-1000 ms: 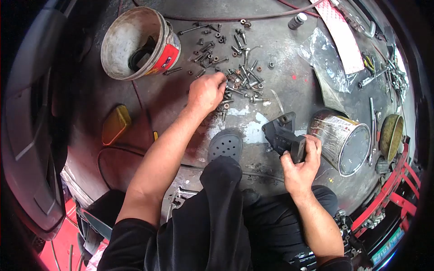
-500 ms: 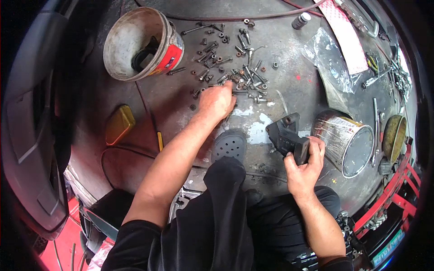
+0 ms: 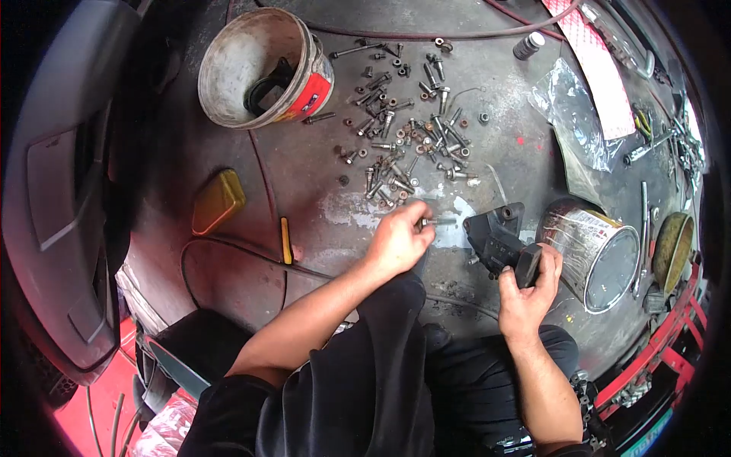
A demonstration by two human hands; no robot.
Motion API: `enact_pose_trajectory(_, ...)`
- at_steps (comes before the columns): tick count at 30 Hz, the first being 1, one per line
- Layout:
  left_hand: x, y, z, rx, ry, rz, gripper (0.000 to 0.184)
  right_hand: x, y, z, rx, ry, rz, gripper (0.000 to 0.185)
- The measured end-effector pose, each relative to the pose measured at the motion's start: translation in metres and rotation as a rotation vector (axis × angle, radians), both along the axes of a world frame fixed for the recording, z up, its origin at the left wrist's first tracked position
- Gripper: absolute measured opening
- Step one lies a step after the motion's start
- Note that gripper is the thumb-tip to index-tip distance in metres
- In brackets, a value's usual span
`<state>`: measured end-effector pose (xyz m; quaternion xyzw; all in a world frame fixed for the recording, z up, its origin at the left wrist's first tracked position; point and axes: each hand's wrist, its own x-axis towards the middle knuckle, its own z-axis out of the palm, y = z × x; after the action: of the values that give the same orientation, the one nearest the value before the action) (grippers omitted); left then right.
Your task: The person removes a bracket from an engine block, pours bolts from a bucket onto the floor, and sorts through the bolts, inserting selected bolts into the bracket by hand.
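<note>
My left hand (image 3: 401, 240) is closed with a bolt (image 3: 439, 222) pinched between thumb and fingers, its shank pointing right. A black metal bracket (image 3: 496, 242) is gripped in my right hand (image 3: 531, 293), thumb on one side and fingers round the thick end. The bolt's tip is a short way left of the bracket, not touching it. Beyond my left hand, many loose bolts and nuts (image 3: 396, 167) lie scattered on the concrete floor (image 3: 502, 145).
An open white bucket (image 3: 221, 68) with dark items inside leans at upper left. A paint-stained can (image 3: 586, 251) lies right of the bracket. There are also a yellow box-like piece (image 3: 218, 202), a small dark bottle (image 3: 528, 46), clear plastic (image 3: 571, 107) and a hose (image 3: 426, 34).
My left hand has drawn back from the bolt pile toward me and now holds a bolt. My right hand still grips the bracket. The whole view has shifted slightly.
</note>
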<state>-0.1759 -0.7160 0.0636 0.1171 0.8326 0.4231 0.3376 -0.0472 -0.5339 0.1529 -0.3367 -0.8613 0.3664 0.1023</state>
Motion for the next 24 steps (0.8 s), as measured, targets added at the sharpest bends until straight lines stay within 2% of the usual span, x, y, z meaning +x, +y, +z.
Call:
enact_pose_trajectory(2, 0.005, -0.003, 0.005, 0.012, 0.077, -0.055, 0.023, 0.001, -0.003, 0.001, 0.026, 0.007, 0.037, 0.049)
enact_pose_trajectory(4, 0.007, -0.003, 0.009, 0.029, -0.155, 0.036, 0.022, 0.000, -0.005, 0.003, 0.051, 0.020, 0.077, 0.049)
enact_pose_trajectory(5, 0.006, -0.004, 0.006, 0.028, -0.150, 0.038, 0.022, 0.000, -0.006, 0.004, 0.051, 0.023, 0.107, 0.051)
enact_pose_trajectory(7, 0.005, -0.008, -0.004, 0.155, -0.155, 0.143, 0.021, 0.000, -0.008, 0.004, 0.057, 0.032, 0.146, 0.052)
enact_pose_trajectory(8, -0.003, -0.006, 0.004, 0.169, -0.274, 0.203, 0.020, 0.000, -0.009, 0.003, 0.060, 0.032, 0.143, 0.052)
enact_pose_trajectory(11, -0.024, -0.008, 0.002, 0.176, -0.344, 0.377, 0.018, -0.001, -0.008, 0.005, 0.046, 0.035, 0.165, 0.049)
enact_pose_trajectory(12, -0.033, -0.010, 0.000, 0.210, -0.293, 0.455, 0.017, -0.001, -0.007, 0.005, 0.050, 0.040, 0.162, 0.049)
enact_pose_trajectory(13, -0.046, -0.016, 0.001, 0.114, -0.079, 0.443, 0.017, -0.001, -0.006, 0.004, 0.051, 0.041, 0.157, 0.050)
enact_pose_trajectory(14, -0.063, -0.035, -0.026, 0.071, 0.084, 0.423, 0.018, 0.000, -0.006, 0.003, 0.050, 0.042, 0.153, 0.050)
enact_pose_trajectory(19, -0.156, -0.117, -0.106, -0.191, 0.365, 0.509, 0.026, 0.003, -0.003, 0.002, 0.039, 0.035, 0.110, 0.051)
enact_pose_trajectory(21, -0.167, -0.113, -0.091, -0.235, 0.408, 0.515, 0.027, 0.004, -0.001, 0.002, 0.040, 0.033, 0.114, 0.052)
enact_pose_trajectory(23, -0.167, -0.107, -0.070, -0.497, 0.564, 0.299, 0.031, 0.002, -0.002, 0.002, 0.044, 0.045, 0.114, 0.052)
enact_pose_trajectory(24, -0.166, -0.105, -0.067, -0.494, 0.570, 0.302, 0.031, 0.001, -0.002, 0.003, 0.047, 0.044, 0.115, 0.052)
